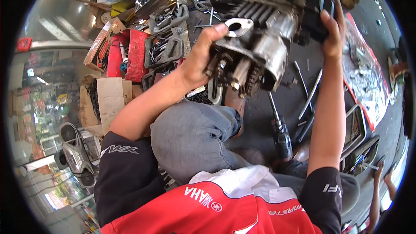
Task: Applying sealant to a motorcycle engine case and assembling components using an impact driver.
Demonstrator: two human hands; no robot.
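Between my two hands a greasy metal motorcycle engine [271, 11] is held up off the floor. Its finned cylinder and the open cylinder head end, with bolts and a toothed sprocket showing, point toward me. My left hand [200, 54] grips the head end, thumb beside an oval flanged port [236, 27] and the other fingers mostly hidden below. On the far right side my right hand [333, 30] is closed around the dark casing, its fingers partly behind it. Below the engine lies a screwdriver-like tool [281, 136] with a thick black handle.
Trays of loose tools [169, 50] and a red box [134, 54] stand at the left, by an opened cardboard box [113, 102]. Metal rods [310, 93] lie on the dark floor under my right arm. Another person's arm [376, 199] shows at the lower right.
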